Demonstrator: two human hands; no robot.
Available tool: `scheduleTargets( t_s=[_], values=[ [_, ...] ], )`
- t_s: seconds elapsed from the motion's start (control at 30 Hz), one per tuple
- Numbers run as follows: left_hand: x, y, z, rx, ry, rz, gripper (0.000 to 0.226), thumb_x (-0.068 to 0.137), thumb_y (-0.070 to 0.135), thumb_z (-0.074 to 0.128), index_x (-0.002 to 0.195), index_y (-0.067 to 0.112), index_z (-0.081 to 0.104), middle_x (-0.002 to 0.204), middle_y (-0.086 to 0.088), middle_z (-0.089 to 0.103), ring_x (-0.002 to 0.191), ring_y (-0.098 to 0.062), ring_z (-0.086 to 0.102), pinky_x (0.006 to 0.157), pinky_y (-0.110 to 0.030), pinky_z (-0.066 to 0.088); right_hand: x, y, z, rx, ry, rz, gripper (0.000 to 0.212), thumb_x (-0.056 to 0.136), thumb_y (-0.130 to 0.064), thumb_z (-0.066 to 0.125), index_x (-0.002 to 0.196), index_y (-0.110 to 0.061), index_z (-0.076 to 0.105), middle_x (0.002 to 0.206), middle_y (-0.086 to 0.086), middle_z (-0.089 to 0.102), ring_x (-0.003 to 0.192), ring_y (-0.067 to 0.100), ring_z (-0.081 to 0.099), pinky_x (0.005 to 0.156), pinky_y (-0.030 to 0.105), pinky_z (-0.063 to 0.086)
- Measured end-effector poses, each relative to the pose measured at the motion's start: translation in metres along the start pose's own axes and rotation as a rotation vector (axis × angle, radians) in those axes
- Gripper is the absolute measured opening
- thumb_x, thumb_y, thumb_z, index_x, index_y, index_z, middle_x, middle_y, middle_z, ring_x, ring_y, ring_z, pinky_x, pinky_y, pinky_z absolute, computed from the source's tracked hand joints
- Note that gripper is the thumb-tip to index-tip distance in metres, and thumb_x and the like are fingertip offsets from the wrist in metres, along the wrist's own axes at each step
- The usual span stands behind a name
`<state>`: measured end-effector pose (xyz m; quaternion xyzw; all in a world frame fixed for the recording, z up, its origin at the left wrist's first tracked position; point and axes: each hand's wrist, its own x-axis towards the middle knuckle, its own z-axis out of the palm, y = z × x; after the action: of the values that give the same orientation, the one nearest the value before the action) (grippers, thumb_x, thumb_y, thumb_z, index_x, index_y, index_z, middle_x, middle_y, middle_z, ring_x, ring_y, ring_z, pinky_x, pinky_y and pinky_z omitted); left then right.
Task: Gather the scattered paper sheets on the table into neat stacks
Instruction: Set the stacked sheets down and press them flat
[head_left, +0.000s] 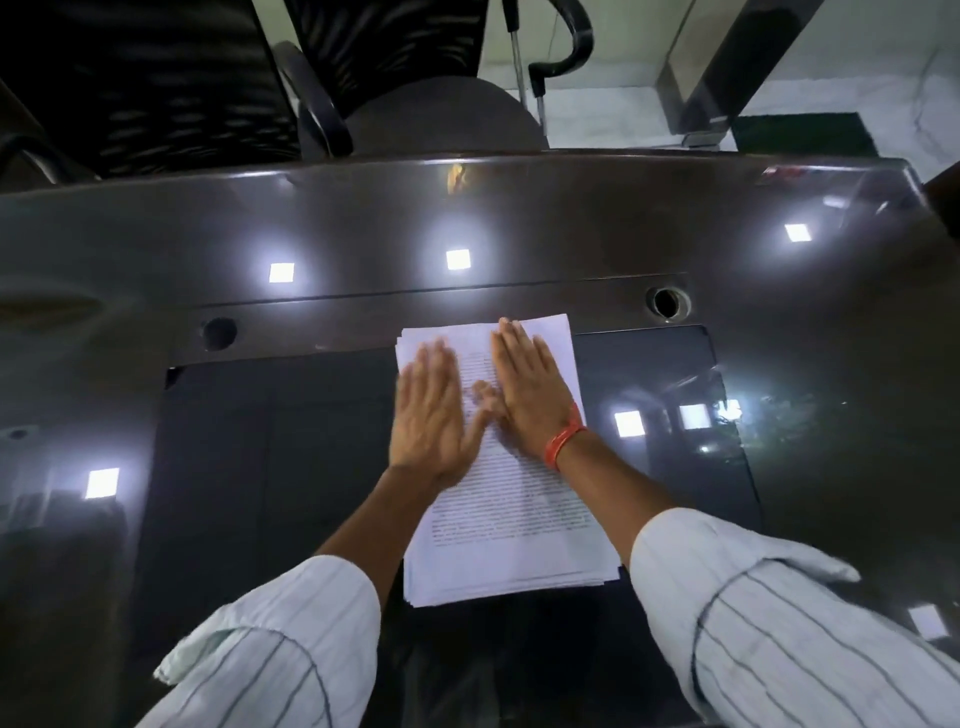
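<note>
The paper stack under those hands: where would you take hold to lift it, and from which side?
Probably by its long side edges, one hand from each side. The paper stack lies flat on the table, long axis running away from the person, and both the left hand and right hand already rest flat on its far half. Its near edge is slightly fanned, so squaring comes first.
</note>
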<state>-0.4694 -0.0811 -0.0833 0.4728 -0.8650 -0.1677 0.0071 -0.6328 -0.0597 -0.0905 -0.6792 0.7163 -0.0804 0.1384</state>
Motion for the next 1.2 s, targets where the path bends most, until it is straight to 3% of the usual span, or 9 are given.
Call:
scheduleTargets(
  t_s=[0.07,0.23,0.57,0.67,0.77,0.9,1.03,1.2],
  values=[
    [0.003,0.001,0.005,0.009,0.039,-0.140,0.085,0.098,0.065,-0.003,0.159,0.007,-0.003,0.167,-0.011,-0.011,0.154,-0.028,-0.013,0.126,-0.048,0.000,-0.004,0.000,0.000,-0.039,0.008,-0.024,0.075,0.100,-0.052,0.006,0.155,-0.003,0.013,0.163,0.015,0.008,0.152,0.025,0.003,0.124,0.042,0.006],
    [-0.008,0.006,0.011,0.074,0.011,-0.187,0.082,0.100,0.063,0.001,0.159,0.006,-0.002,0.167,-0.012,-0.011,0.154,-0.028,-0.012,0.125,-0.049,0.003,-0.004,-0.002,0.000,-0.060,-0.012,0.000,0.068,0.102,-0.046,0.015,0.155,-0.004,0.011,0.164,0.014,0.007,0.152,0.025,0.001,0.124,0.043,0.008],
    [0.020,0.003,-0.012,0.133,0.078,-0.067,0.069,0.102,0.053,0.017,0.158,0.012,0.021,0.167,-0.014,0.010,0.154,-0.035,0.005,0.124,-0.056,0.003,-0.006,0.003,-0.010,-0.109,-0.090,-0.076,0.086,0.094,-0.060,-0.012,0.155,-0.003,0.010,0.163,0.014,0.006,0.152,0.025,0.000,0.123,0.045,0.007],
    [0.033,-0.001,-0.012,0.165,-0.029,-0.055,0.069,0.103,0.054,0.009,0.159,0.015,0.011,0.168,-0.010,0.007,0.155,-0.031,0.001,0.123,-0.057,0.002,-0.006,0.005,-0.008,-0.136,-0.077,-0.091,0.081,0.098,-0.059,-0.004,0.155,-0.003,0.015,0.163,0.014,0.011,0.152,0.025,0.004,0.122,0.047,0.012],
    [0.038,-0.005,-0.015,0.183,-0.054,-0.056,0.065,0.104,0.051,0.012,0.159,0.017,0.013,0.167,-0.006,0.015,0.154,-0.029,0.009,0.123,-0.056,-0.001,-0.006,0.005,-0.005,-0.130,-0.073,-0.066,0.077,0.100,-0.059,0.011,0.155,-0.005,0.013,0.164,0.013,0.009,0.152,0.023,0.002,0.123,0.045,0.009],
    [0.049,-0.011,-0.022,0.165,-0.001,-0.037,0.058,0.105,0.047,0.022,0.154,0.016,0.030,0.157,-0.007,0.032,0.144,-0.030,0.028,0.123,-0.054,0.013,-0.008,0.004,-0.003,-0.124,-0.049,-0.042,0.077,0.100,-0.059,0.014,0.156,-0.007,0.012,0.164,0.011,0.006,0.152,0.023,0.000,0.123,0.045,0.006],
    [0.052,-0.013,-0.023,0.111,0.030,-0.024,0.053,0.104,0.047,0.028,0.145,0.016,0.039,0.149,-0.008,0.039,0.136,-0.029,0.036,0.121,-0.050,0.024,-0.010,0.004,-0.001,-0.122,-0.050,-0.019,0.078,0.099,-0.061,0.011,0.156,-0.009,0.008,0.164,0.009,0.002,0.152,0.023,-0.002,0.124,0.045,0.005],
    [0.042,-0.001,-0.023,0.239,0.039,-0.082,0.062,0.104,0.048,0.020,0.156,0.014,0.023,0.160,-0.011,0.026,0.149,-0.032,0.022,0.122,-0.059,0.002,-0.006,0.002,-0.001,-0.146,-0.030,0.008,0.076,0.100,-0.059,0.017,0.156,-0.009,0.011,0.164,0.012,0.004,0.152,0.026,-0.001,0.123,0.048,0.006]
  ],
)
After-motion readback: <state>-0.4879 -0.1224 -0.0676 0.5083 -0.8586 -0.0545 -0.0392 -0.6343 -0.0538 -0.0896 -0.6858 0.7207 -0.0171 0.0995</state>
